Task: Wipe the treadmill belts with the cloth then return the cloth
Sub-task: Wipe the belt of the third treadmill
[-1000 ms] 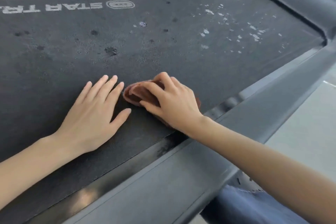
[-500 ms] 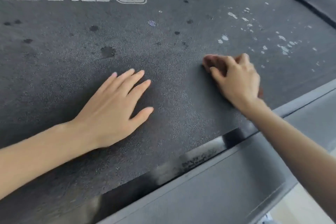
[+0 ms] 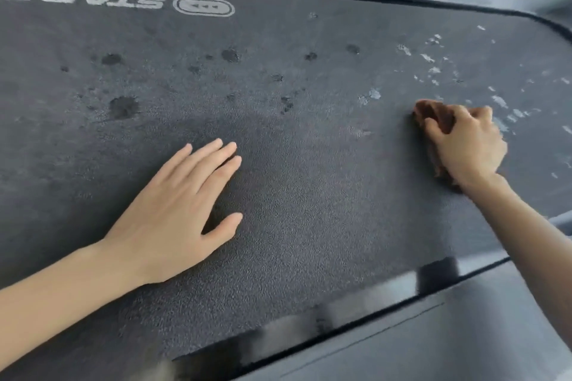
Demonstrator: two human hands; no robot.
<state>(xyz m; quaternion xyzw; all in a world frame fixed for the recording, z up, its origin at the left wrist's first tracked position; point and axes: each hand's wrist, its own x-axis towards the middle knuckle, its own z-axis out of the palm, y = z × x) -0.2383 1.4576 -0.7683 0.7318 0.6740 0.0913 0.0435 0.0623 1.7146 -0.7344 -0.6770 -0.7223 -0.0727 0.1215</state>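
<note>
Cloth (image 3: 429, 114) under right grip (image 3: 470, 145)

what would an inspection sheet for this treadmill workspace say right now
surface: treadmill belt, dark and textured, with dark spots across the middle and pale flecks at the right.
job's things: brown cloth bunched under the right hand, on the belt beside the flecks.
clutter: nothing seen.
hands: left hand flat on the belt, fingers straight; right hand grips the cloth.
cables: nothing seen.
surroundings: grey side rail along the near edge; white lettering and an oval logo on the far side.
</note>
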